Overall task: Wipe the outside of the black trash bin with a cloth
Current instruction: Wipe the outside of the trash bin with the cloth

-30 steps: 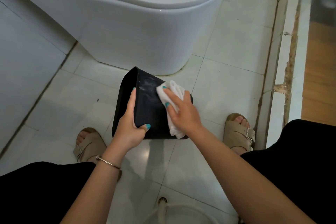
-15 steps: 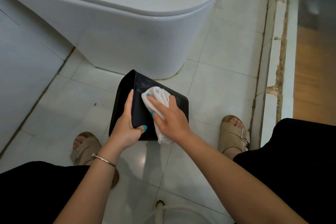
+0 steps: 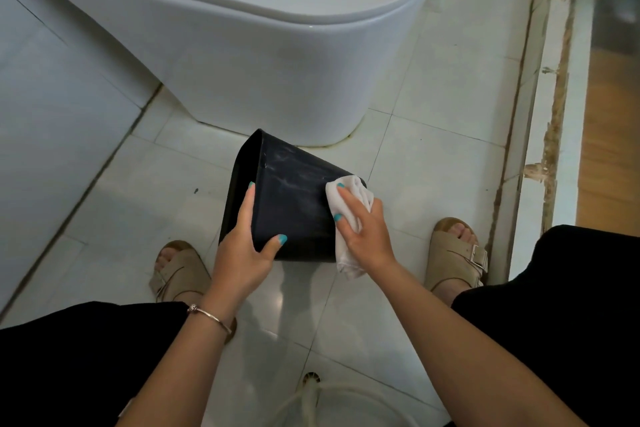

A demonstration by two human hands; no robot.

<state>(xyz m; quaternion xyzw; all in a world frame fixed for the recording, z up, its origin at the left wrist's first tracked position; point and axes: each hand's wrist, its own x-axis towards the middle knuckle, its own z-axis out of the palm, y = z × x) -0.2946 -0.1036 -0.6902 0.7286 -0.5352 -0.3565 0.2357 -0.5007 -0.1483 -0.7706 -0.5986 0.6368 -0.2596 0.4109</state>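
Observation:
The black trash bin (image 3: 294, 194) is tipped on its side above the tiled floor, its open mouth facing left and its base to the right. My left hand (image 3: 242, 246) grips the bin at its rim edge, thumb on the near side wall. My right hand (image 3: 363, 229) presses a crumpled white cloth (image 3: 349, 198) against the bin's upper side near the base; the cloth's tail hangs down below the hand. Pale smears show on the bin's upper wall.
A white toilet (image 3: 277, 62) stands just beyond the bin. Both my sandalled feet (image 3: 457, 253) flank the bin on the white tile floor (image 3: 433, 166). A raised door sill (image 3: 540, 114) runs along the right. A floor drain with a white hose (image 3: 311, 388) lies near my knees.
My right hand has slid the cloth from the left part of the bin's upper side toward the base on the right. My left hand keeps its grip.

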